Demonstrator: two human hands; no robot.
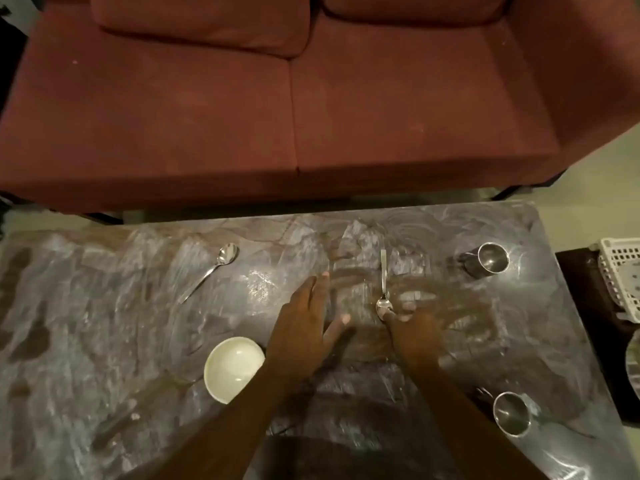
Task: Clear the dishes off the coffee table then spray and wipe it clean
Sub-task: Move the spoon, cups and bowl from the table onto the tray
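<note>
The dark coffee table (pixel 104 341) is streaked with white smears. On it lie a white bowl (pixel 233 368) near the front left, a steel spoon (pixel 212 270) at the far left, and a second spoon (pixel 383 289) in the middle. Two steel cups stand on the right, one far (pixel 490 259) and one near (pixel 512 414). My left hand (pixel 308 320) hovers flat with fingers spread beside the bowl. My right hand (pixel 412 323) has its fingertips at the bowl end of the middle spoon, touching it; the spoon still lies flat.
A dark red sofa (pixel 294 98) stands just beyond the table's far edge. At the right, past the table, a white plastic basket (pixel 623 278) sits on a dark surface. Pale floor shows at the far right corner.
</note>
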